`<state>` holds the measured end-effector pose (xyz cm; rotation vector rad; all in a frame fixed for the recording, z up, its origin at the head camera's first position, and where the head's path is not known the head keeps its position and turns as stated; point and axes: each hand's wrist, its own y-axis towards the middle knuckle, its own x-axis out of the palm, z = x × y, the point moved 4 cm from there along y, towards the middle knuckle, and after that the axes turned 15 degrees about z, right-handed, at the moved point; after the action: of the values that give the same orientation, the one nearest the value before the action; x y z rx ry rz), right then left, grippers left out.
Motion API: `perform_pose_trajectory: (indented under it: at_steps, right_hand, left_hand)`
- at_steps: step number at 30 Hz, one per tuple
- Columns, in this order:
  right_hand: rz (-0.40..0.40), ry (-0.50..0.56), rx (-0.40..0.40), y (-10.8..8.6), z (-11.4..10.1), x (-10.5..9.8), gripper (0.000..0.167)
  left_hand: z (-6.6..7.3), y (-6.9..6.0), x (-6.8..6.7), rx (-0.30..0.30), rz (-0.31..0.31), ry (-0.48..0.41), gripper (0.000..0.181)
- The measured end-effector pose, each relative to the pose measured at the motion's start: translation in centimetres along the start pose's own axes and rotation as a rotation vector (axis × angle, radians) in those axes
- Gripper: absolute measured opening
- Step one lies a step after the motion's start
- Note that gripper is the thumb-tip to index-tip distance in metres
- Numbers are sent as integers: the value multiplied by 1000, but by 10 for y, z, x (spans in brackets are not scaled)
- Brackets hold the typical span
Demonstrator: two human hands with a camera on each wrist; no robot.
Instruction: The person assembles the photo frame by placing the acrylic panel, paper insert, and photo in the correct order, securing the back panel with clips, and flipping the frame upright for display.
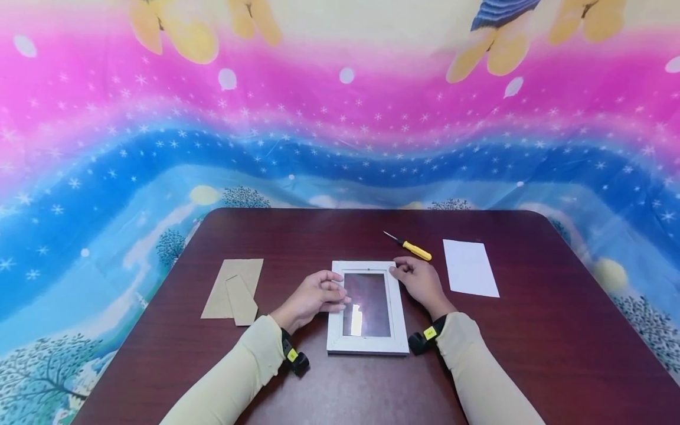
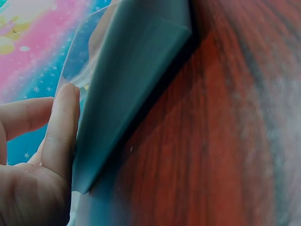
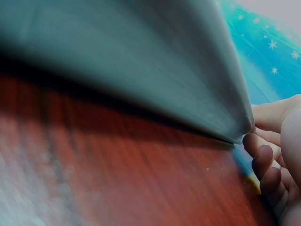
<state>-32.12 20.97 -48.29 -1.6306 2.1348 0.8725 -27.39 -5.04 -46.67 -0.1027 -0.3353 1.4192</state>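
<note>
A white picture frame [image 1: 334, 336] lies on the table, its opening showing a glossy clear sheet [image 1: 366, 301] with a bright reflection. My left hand [image 1: 313, 298] is over the frame's left side. Seen from the left wrist, thumb and fingers pinch the edge of the clear sheet [image 2: 77, 61], which stands up at a tilt past the frame's side [image 2: 127, 80]. The frame's far right corner is held by my right hand [image 1: 422, 283]. In the right wrist view, that hand's thumb and fingers [image 3: 268, 115] meet at the frame corner [image 3: 237, 122].
Left of the frame lie a brown backing board [image 1: 218, 298] and, partly on it, a tapered brown stand piece [image 1: 241, 304]. A yellow-handled screwdriver [image 1: 417, 250] is beyond the right hand. White paper [image 1: 470, 268] lies at the right on the dark table [image 1: 297, 236].
</note>
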Motion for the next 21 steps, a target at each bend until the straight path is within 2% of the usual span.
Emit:
perform_pose_trajectory:
  at_steps: [9, 21]
  right_hand:
    - [1, -8, 3, 0, 1, 0, 32]
    - [3, -9, -12, 0, 0, 0, 34]
  left_hand:
    - [0, -1, 2, 12, 10, 35, 41]
    - [3, -2, 4, 61, 44, 146, 39]
